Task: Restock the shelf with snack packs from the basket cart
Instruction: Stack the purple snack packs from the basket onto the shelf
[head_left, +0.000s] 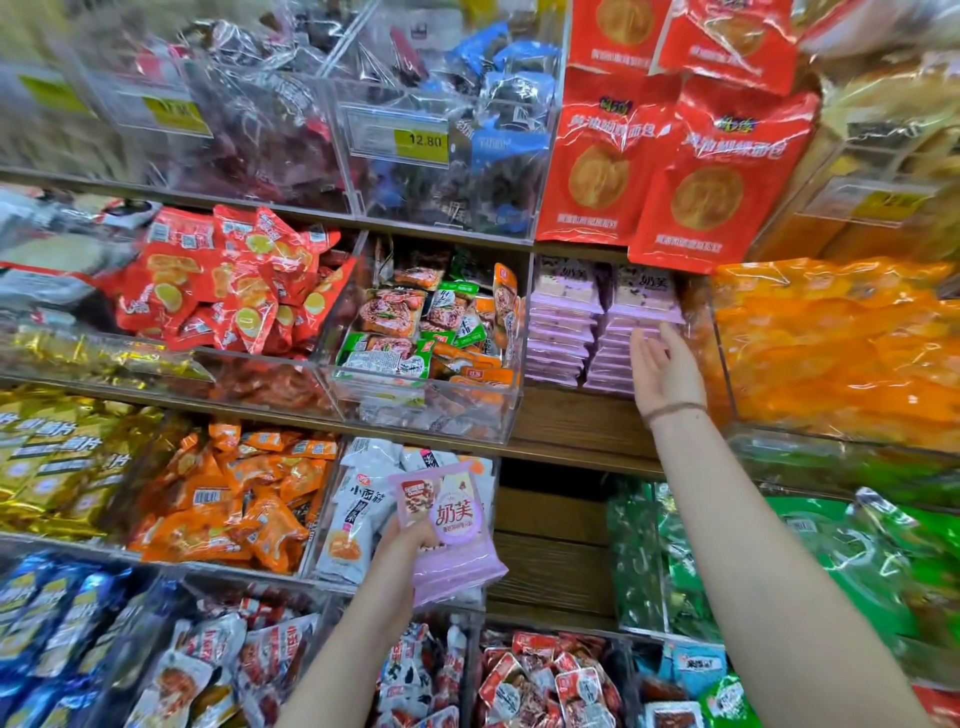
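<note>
Lower centre of the frame: the left hand (408, 545) grips a small stack of pink snack packs (454, 525), fingers curled round its lower edge, in front of a clear bin of white packs (353, 501). Centre right: the right hand (665, 371) is flat with straight fingers, palm turned left, fingertips at the right-hand stack of shelved pink packs (641, 304); contact cannot be confirmed. These stacks stand on the wooden shelf (576, 423). The held packs lie well below and left of them.
</note>
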